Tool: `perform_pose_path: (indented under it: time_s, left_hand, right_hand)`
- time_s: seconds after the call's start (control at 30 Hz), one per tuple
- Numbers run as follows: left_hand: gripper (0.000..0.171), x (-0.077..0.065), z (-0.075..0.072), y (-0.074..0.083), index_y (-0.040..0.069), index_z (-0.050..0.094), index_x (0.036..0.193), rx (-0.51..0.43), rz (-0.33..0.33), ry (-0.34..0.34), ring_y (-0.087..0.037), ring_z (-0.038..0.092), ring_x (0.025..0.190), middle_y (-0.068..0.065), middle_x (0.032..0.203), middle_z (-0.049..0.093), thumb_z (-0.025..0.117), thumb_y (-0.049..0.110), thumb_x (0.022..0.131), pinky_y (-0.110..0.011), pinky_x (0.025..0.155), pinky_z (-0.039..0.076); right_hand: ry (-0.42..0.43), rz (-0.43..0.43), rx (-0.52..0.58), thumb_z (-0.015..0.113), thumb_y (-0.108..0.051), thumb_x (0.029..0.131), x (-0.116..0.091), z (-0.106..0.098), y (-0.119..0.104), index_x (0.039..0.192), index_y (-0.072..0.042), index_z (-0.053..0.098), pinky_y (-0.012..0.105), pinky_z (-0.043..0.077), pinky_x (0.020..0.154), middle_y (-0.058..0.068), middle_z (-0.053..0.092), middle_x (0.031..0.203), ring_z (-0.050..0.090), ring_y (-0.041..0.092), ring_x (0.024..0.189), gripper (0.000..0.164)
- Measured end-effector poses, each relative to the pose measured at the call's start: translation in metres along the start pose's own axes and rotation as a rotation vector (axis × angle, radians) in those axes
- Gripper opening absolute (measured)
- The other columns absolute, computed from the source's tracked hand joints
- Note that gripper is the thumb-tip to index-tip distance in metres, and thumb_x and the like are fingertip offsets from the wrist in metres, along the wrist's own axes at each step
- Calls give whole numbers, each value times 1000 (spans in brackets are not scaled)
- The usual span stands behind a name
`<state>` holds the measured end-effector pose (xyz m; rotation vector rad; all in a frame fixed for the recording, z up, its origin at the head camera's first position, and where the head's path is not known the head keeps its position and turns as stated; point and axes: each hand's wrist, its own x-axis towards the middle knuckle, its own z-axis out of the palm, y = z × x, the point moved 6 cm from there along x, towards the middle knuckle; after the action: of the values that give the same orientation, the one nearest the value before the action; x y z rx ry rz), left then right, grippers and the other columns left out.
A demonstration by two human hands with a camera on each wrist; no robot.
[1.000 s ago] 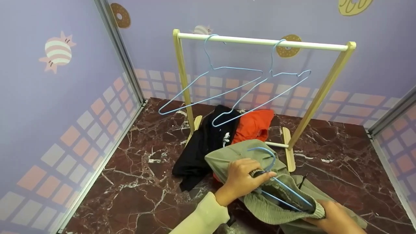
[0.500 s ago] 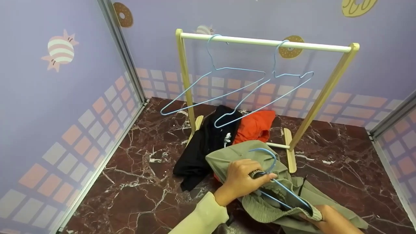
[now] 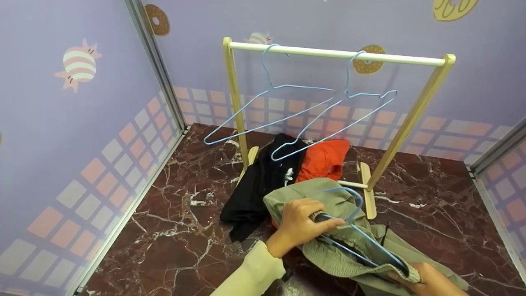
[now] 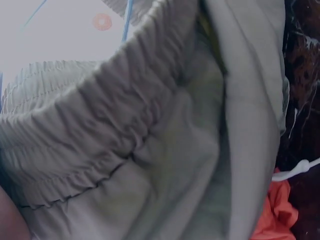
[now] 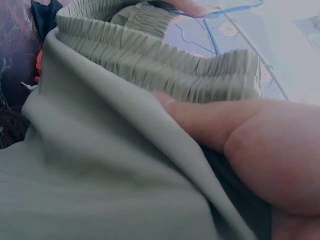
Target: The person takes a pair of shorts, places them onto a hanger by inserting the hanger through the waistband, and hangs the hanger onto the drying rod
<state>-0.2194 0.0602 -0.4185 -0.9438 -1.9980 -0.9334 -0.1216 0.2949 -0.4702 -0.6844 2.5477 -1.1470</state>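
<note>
Olive-green pants [image 3: 316, 191] with a gathered elastic waistband [image 4: 95, 135] lie bunched at the lower right in the head view. A blue wire hanger [image 3: 380, 248] sits inside the waist opening, its hook sticking out above. My left hand [image 3: 302, 224] grips the waistband's left side, thumb beside the hanger's neck. On the opposite side, my right hand [image 3: 431, 279] pinches the waistband near the hanger's other end. The right wrist view shows that thumb [image 5: 200, 120] lying against the outside of the cloth; its other fingers are hidden.
Behind the pants stands a wooden clothes rack [image 3: 404, 123], with two blue wire hangers [image 3: 246, 137] on its white bar [image 3: 308, 50]. Under it, a black garment [image 3: 250, 197] and a red garment [image 3: 326, 158] lie on the dark marbled floor [image 3: 156, 250]. Patterned walls [image 3: 98, 123] enclose the spot.
The hanger's hook has shifted right. My left hand has drawn slightly left and my right hand slightly right, pulling the waistband wider. The rack and the other garments stay put.
</note>
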Motion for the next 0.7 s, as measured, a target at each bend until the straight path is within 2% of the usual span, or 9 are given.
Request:
perform_pose_path:
  time_s: [0.13, 0.33, 0.57, 0.7]
  left_hand:
    - [49, 3, -3, -4, 20, 41, 51, -11, -9, 4, 0, 22, 43, 10, 46, 28, 66, 57, 73, -13, 45, 14]
    - [49, 5, -5, -8, 20, 40, 51, 0, -21, 3, -1, 21, 43, 10, 48, 26, 61, 56, 78, -14, 46, 13]
    - [52, 7, -8, -9, 19, 35, 51, 107, -12, 20, -4, 19, 40, 8, 47, 23, 50, 51, 88, -17, 45, 9]
    - [49, 8, -9, -10, 20, 35, 49, 187, -20, 25, -5, 21, 39, 8, 44, 25, 51, 43, 90, -17, 43, 9]
  right_hand:
    - [29, -49, 1, 53, -3, 89, -7, -4, -1, 84, -10, 63, 19, 34, 51, -8, 60, 70, 49, -9, 64, 12]
    - [82, -74, -28, 55, -2, 88, -13, -9, -4, 77, -13, 58, 19, 32, 49, -11, 53, 65, 46, -9, 61, 16]
    - [98, -17, -67, 56, -7, 88, -18, -15, -6, 77, -18, 58, 20, 33, 50, -15, 55, 68, 48, -7, 61, 16]
    - [93, 32, -61, 55, -8, 89, -22, -16, -5, 71, -15, 53, 21, 31, 49, -14, 48, 62, 46, -6, 56, 20]
